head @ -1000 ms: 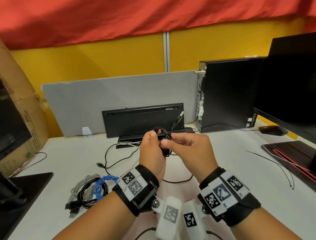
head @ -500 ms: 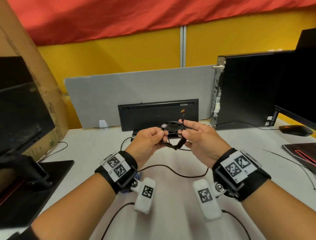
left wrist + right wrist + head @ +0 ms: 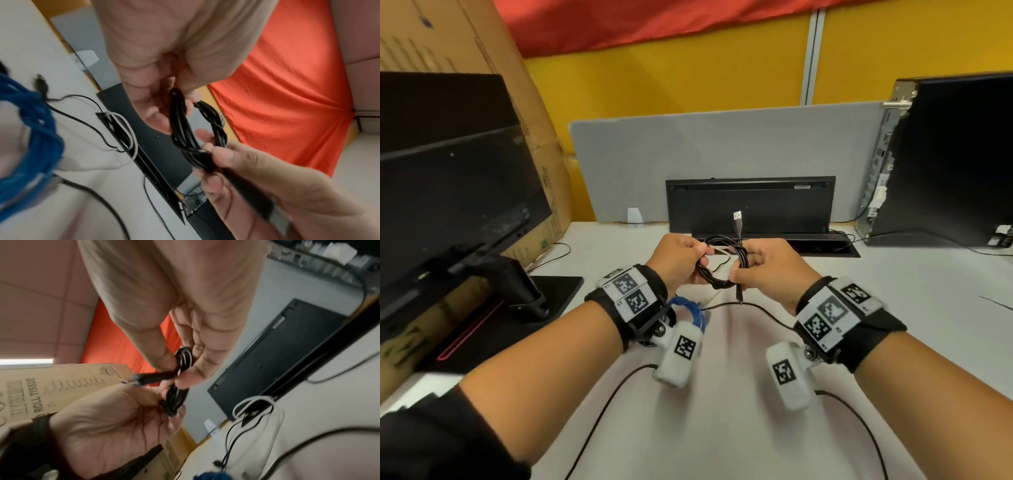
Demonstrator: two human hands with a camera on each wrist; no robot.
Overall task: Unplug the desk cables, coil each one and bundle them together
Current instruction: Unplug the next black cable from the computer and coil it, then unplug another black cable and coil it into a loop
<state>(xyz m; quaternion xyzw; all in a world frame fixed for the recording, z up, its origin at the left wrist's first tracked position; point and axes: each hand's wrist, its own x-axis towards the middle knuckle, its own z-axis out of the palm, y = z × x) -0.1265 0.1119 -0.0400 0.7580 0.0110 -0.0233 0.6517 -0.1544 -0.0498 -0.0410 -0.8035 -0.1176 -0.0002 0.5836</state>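
Observation:
A small coil of black cable (image 3: pixel 722 270) hangs above the desk between both hands. My left hand (image 3: pixel 700 255) pinches its left side, and my right hand (image 3: pixel 743 270) grips its right side. The cable's USB plug (image 3: pixel 737 217) sticks straight up from the coil. In the left wrist view the coil (image 3: pixel 185 123) runs from my left fingers down to the right hand's thumb (image 3: pixel 224 154). In the right wrist view my right thumb and fingers squeeze the coil (image 3: pixel 179 386) and a plug end (image 3: pixel 144 379). A blue coiled cable (image 3: pixel 688 308) lies under my left wrist.
A black keyboard (image 3: pixel 750 205) leans on the grey divider behind a cable slot (image 3: pixel 825 245) holding a white cable (image 3: pixel 127 129). A monitor (image 3: pixel 448 188) and cardboard box (image 3: pixel 482 51) stand left, a PC tower (image 3: pixel 945 154) right. A thin black cable (image 3: pixel 763 310) crosses the desk.
The view has swung left, bringing the monitor and box in. Both hands kept hold of the black coil and drew slightly apart; the USB plug now points straight up.

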